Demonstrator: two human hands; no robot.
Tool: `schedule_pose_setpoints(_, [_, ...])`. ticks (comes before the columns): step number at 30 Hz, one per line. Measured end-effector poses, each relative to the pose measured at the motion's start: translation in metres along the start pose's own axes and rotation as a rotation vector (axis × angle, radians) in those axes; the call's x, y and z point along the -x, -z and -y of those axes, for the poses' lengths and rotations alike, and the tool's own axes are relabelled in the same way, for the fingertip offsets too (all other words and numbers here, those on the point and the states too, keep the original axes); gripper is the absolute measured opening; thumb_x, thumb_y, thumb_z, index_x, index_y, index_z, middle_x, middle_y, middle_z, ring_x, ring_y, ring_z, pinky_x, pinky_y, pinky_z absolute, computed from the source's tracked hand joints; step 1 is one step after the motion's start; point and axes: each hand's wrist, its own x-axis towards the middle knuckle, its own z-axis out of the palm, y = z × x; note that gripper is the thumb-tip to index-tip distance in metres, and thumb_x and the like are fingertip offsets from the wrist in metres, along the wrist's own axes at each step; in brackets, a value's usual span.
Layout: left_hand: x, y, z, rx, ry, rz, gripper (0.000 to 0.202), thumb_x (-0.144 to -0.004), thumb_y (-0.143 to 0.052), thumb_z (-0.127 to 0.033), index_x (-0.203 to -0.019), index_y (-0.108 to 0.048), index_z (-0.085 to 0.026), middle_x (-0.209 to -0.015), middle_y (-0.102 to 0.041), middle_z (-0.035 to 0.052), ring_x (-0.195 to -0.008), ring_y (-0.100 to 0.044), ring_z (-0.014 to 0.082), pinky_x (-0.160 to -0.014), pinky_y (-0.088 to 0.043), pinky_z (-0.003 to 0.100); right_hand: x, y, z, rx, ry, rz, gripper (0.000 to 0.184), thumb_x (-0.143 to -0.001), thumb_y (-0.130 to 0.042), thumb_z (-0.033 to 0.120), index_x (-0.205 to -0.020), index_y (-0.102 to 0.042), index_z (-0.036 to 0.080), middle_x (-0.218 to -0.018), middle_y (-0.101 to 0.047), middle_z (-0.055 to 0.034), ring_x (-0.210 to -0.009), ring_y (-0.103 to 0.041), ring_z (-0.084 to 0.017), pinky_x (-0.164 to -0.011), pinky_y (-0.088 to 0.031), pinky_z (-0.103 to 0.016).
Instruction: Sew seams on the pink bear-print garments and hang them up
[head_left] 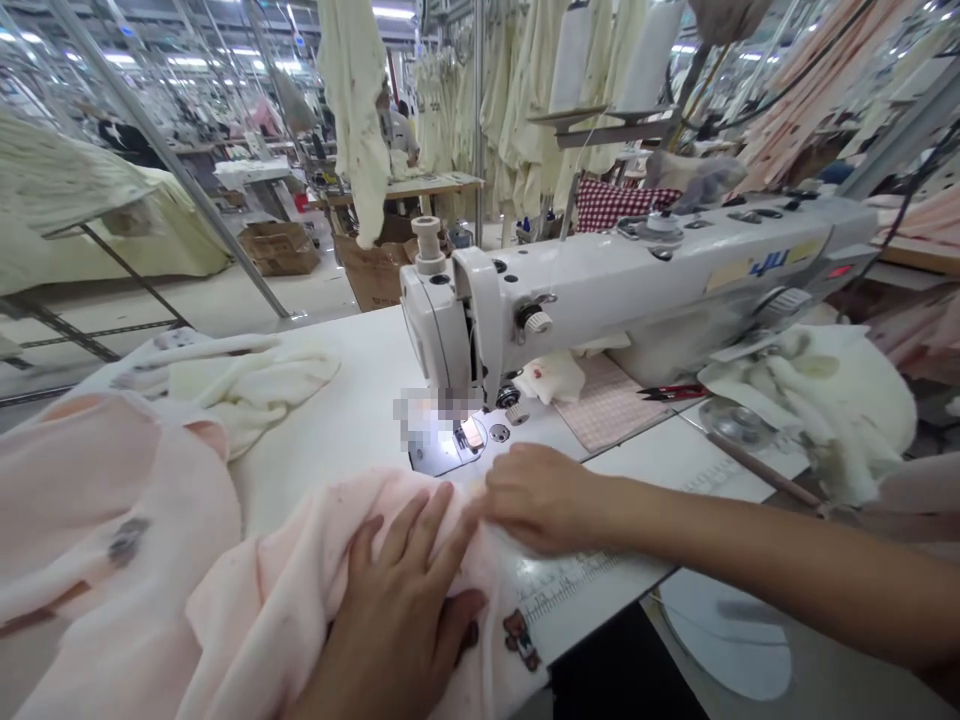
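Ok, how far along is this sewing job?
Hard to judge, but it looks early. Done: the pink fabric already carries a bear print. In hand: the left hand and right hand press it beside the presser foot. Left: it isn't under the foot yet, and cream pieces lie aside.

Needle area (439, 415) of the sewing machine (600, 290) is pixelated, unreadable; left hand (397, 610) cut off at near edge, right forearm (787, 560) at right edge.

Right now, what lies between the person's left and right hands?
Pale pink fabric lies between the left hand and right hand, seen in the head view.
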Motion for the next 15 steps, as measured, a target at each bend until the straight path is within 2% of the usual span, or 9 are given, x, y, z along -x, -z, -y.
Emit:
schedule_pose_setpoints(2, [0.000,0.000,-0.001,0.017,0.028,0.019,0.048,-0.086,-0.044,-0.036,-0.134,-0.041,-0.028,-0.145,-0.036,0.0065,-0.125,-0.039,0.0321,-0.093,-0.035,0.054,-0.010,0.001,-0.010,0.040,-0.073,0.028,0.025,-0.086,-0.049,0.018,-0.108,-0.060,0.021,-0.074,-0.063,-0.0021,-0.067,-0.050,-0.016,-0.059,-0.028,-0.028])
schedule_pose_setpoints(3, [-0.002,0.001,-0.001,0.030,0.038,0.032,0.048,-0.087,-0.043,-0.036,-0.133,-0.041,-0.027,-0.145,-0.035,0.0066,-0.125,-0.039,0.0322,-0.094,-0.034,0.055,-0.014,0.000,-0.014,0.045,-0.087,0.035,0.023,-0.087,-0.049,0.020,-0.107,-0.061,0.021,-0.075,-0.064,-0.0018,-0.067,-0.052,-0.015,-0.059,-0.029,-0.027])
schedule_pose_setpoints(7, [-0.013,0.001,0.003,0.075,0.056,0.059,0.047,-0.088,-0.040,-0.036,-0.134,-0.040,-0.026,-0.145,-0.034,0.0075,-0.127,-0.037,0.0326,-0.094,-0.033,0.060,-0.017,-0.007,-0.028,0.072,-0.136,0.025,0.015,-0.086,-0.050,0.022,-0.084,-0.065,0.019,-0.075,-0.067,-0.0006,-0.069,-0.056,-0.014,-0.058,-0.030,-0.025])
schedule_pose_setpoints(12, [-0.033,0.000,0.010,0.095,0.098,0.063,0.043,-0.090,-0.038,-0.036,-0.131,-0.043,-0.024,-0.145,-0.035,0.0092,-0.128,-0.037,0.0334,-0.096,-0.031,0.062,-0.006,-0.011,-0.047,0.174,-0.325,-0.029,0.023,-0.087,-0.046,0.026,-0.086,-0.067,0.017,-0.075,-0.068,-0.0066,-0.067,-0.058,-0.018,-0.062,-0.036,-0.028])
schedule_pose_setpoints(15, [-0.044,-0.001,0.017,0.089,0.109,0.062,0.044,-0.091,-0.036,-0.038,-0.132,-0.042,-0.024,-0.144,-0.036,0.0103,-0.129,-0.036,0.0325,-0.097,-0.029,0.063,-0.008,-0.009,-0.060,0.217,-0.430,-0.042,0.022,-0.084,-0.051,0.028,-0.077,-0.067,0.015,-0.072,-0.068,-0.0090,-0.070,-0.060,-0.022,-0.063,-0.038,-0.030])
